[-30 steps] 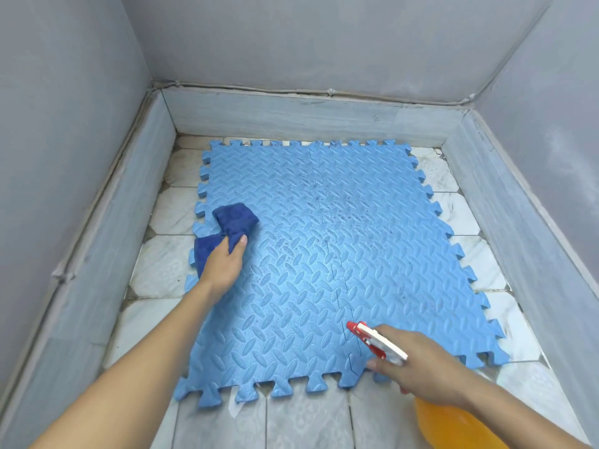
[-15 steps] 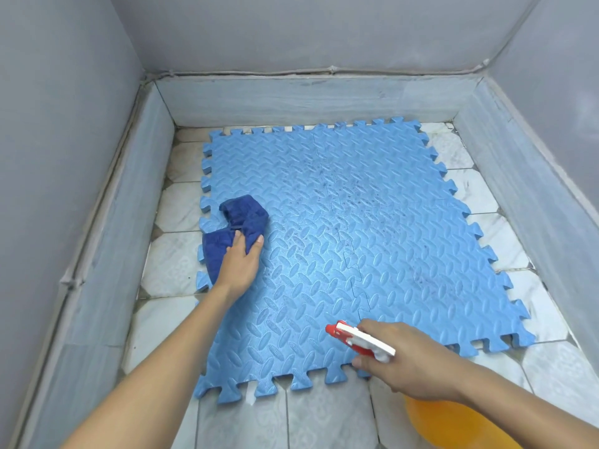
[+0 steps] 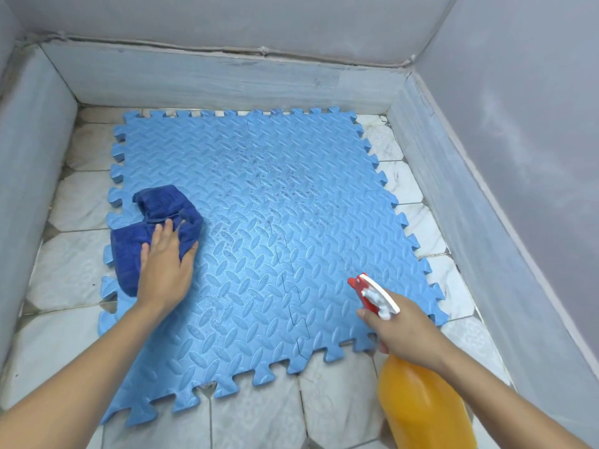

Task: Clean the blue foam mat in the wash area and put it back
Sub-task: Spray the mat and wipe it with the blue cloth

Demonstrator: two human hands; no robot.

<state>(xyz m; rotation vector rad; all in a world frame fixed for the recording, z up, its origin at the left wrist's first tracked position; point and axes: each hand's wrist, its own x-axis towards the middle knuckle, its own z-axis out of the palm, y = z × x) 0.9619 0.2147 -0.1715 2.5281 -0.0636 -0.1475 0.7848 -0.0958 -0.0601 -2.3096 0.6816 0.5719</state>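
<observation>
The blue foam mat (image 3: 291, 222), made of interlocked puzzle tiles with a ribbed pattern, lies flat on the tiled floor of the wash area. Dark dirt marks speckle its centre. My left hand (image 3: 163, 267) presses a crumpled dark blue cloth (image 3: 158, 228) onto the mat's left side. My right hand (image 3: 402, 332) grips the neck of an orange spray bottle (image 3: 421, 406) near the mat's front right edge. Its red and white nozzle (image 3: 372, 293) points toward the mat's middle.
Low grey tiled walls (image 3: 227, 82) enclose the wash area on the left, back and right. White marble floor tiles (image 3: 74, 264) show around the mat on every side, widest at the front.
My left hand has slid the cloth a little rightward over the mat. The right hand with the bottle has shifted right and the nozzle has risen; the view has turned.
</observation>
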